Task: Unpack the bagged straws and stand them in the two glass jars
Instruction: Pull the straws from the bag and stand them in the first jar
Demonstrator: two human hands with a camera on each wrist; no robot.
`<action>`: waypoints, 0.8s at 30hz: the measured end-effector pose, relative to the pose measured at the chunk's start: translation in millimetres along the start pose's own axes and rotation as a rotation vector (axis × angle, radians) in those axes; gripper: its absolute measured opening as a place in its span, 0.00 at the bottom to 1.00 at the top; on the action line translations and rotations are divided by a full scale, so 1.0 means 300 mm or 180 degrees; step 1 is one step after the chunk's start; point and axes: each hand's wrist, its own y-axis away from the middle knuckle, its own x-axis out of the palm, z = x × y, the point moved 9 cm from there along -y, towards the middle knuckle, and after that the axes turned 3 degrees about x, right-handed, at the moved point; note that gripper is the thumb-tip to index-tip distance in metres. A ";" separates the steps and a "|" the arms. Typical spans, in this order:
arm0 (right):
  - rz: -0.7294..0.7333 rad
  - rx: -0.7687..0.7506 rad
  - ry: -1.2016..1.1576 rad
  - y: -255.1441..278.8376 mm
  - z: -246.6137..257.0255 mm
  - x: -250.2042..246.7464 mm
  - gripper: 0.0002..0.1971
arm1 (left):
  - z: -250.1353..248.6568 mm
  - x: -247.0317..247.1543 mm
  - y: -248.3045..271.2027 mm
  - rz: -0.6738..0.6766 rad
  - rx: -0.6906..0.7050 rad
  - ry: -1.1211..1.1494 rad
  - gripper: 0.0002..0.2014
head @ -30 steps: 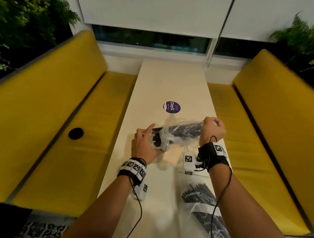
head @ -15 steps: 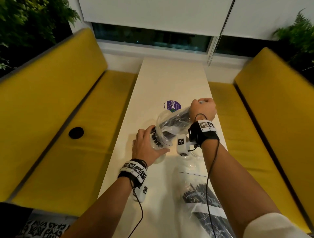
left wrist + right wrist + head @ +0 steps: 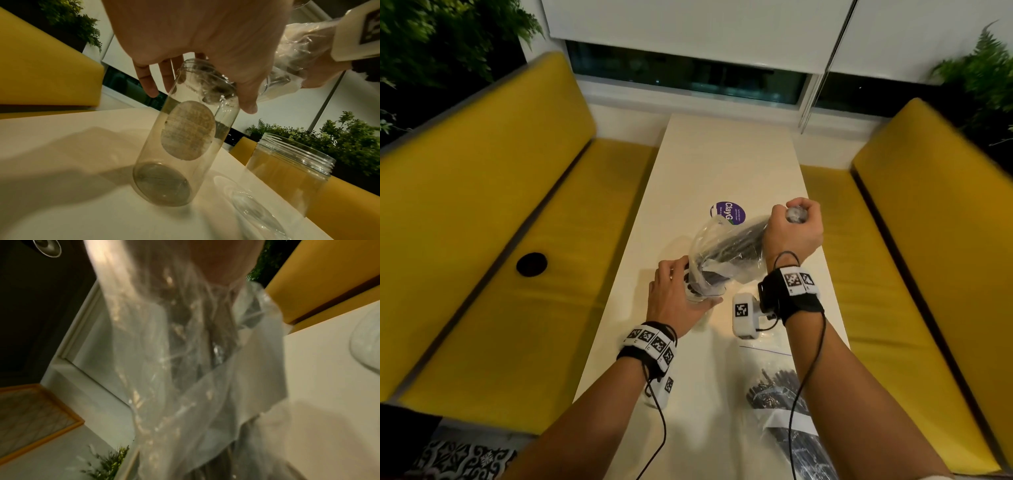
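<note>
A clear bag of black straws (image 3: 726,246) slants down from my right hand (image 3: 794,222), which grips its bunched far end above the table. The bag's open mouth meets the top of a tall glass jar (image 3: 180,146), which my left hand (image 3: 678,287) holds round its rim. That jar leans a little, and dark straw ends (image 3: 213,84) show at its mouth. A second, wider glass jar (image 3: 287,167) stands empty to the right. The right wrist view shows only blurred bag plastic (image 3: 185,353). Another full bag of straws (image 3: 784,411) lies near the front edge.
The narrow cream table (image 3: 722,154) runs away from me with a purple round sticker (image 3: 729,212) beyond the bag. Yellow benches (image 3: 482,222) (image 3: 928,257) flank it; a black disc (image 3: 531,264) lies on the left one. A window wall closes the far end.
My right hand has carried the bag's closed end up and away from me, tipping the straws toward the jar mouth. My left hand has stayed on the jar.
</note>
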 end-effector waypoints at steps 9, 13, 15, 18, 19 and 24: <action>0.0658 -0.0336 0.0250 0.009 0.046 0.053 0.03 | -0.006 -0.001 -0.006 0.0000 0.0046 0.0049 0.50; 0.1074 -0.0643 0.1044 0.052 0.108 0.159 0.03 | -0.002 0.014 -0.006 0.0034 -0.0001 0.0038 0.50; 0.1621 -0.1007 0.1104 0.100 0.152 0.217 0.11 | -0.002 0.018 -0.003 0.0022 0.0029 -0.0010 0.48; 0.2918 -0.1511 0.1349 0.210 0.176 0.283 0.27 | 0.010 0.016 -0.005 -0.0032 -0.0174 0.0164 0.48; 0.3198 -0.1705 0.1553 0.235 0.172 0.288 0.30 | 0.012 0.018 -0.006 -0.0034 -0.0267 0.0260 0.50; 0.2485 -0.2166 0.1598 0.242 0.205 0.220 0.23 | 0.015 0.006 0.012 -0.0215 -0.0278 0.0732 0.56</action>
